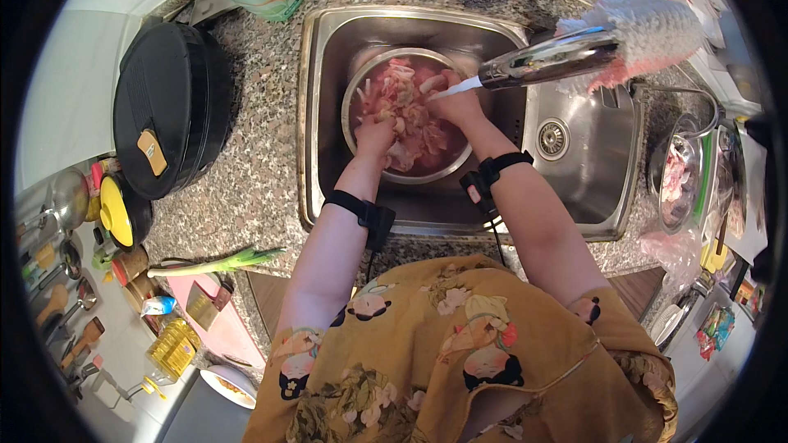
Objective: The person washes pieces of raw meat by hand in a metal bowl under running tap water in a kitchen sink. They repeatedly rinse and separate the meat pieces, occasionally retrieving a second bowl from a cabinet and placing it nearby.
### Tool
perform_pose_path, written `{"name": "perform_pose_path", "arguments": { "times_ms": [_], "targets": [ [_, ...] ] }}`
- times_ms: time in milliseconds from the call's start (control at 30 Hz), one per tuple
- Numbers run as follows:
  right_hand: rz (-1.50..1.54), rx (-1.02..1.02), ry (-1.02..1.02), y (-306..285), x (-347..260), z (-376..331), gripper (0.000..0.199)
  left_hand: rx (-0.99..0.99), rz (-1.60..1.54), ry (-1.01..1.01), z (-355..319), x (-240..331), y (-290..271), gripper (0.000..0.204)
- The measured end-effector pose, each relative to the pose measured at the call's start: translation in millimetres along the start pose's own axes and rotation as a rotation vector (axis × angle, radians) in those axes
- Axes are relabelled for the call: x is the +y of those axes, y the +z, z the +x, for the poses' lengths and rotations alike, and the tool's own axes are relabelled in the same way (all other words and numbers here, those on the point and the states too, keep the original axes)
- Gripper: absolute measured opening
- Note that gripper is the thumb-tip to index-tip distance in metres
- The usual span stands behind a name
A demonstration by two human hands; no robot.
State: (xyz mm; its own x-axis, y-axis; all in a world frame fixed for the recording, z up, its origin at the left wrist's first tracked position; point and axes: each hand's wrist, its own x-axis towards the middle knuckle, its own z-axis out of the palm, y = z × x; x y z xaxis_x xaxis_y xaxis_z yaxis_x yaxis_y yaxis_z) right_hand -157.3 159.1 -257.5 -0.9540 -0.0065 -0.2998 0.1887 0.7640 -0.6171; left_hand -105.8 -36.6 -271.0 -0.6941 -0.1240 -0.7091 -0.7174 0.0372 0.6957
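A round metal bowl (pixel 351 92) stands in the left basin of the sink, filled with pieces of raw meat (pixel 419 127) in pinkish water. My left hand (pixel 376 136) is at the bowl's left side, its fingers curled on some of the meat. Across from it, my right hand (pixel 460 105) reaches into the meat from the right; its fingertips are partly hidden by meat and water. White water runs from a chrome tap (pixel 546 59) onto the bowl beside my right hand. Dark straps with small devices circle both forearms.
A fluffy cloth (pixel 644 37) hangs over the tap. The sink's smaller basin (pixel 587 184) lies to the right. A black lidded appliance (pixel 168 107), a green onion (pixel 222 262) and a pink chopping board (pixel 222 320) are at left. A clear bowl of meat (pixel 678 180) stands far right.
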Motion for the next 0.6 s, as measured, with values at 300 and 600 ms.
{"name": "perform_pose_path", "arguments": {
  "times_ms": [300, 600],
  "targets": [
    [0.510, -0.098, 0.065, 27, -19, 23, 0.062, 0.186, 0.212, 0.257, -17, 24, 7, 0.043],
    [0.055, -0.250, -0.001, 43, -9, 4, 0.034, -0.136, 0.157, 0.131, -1, 5, 10, 0.037]
  ]
}}
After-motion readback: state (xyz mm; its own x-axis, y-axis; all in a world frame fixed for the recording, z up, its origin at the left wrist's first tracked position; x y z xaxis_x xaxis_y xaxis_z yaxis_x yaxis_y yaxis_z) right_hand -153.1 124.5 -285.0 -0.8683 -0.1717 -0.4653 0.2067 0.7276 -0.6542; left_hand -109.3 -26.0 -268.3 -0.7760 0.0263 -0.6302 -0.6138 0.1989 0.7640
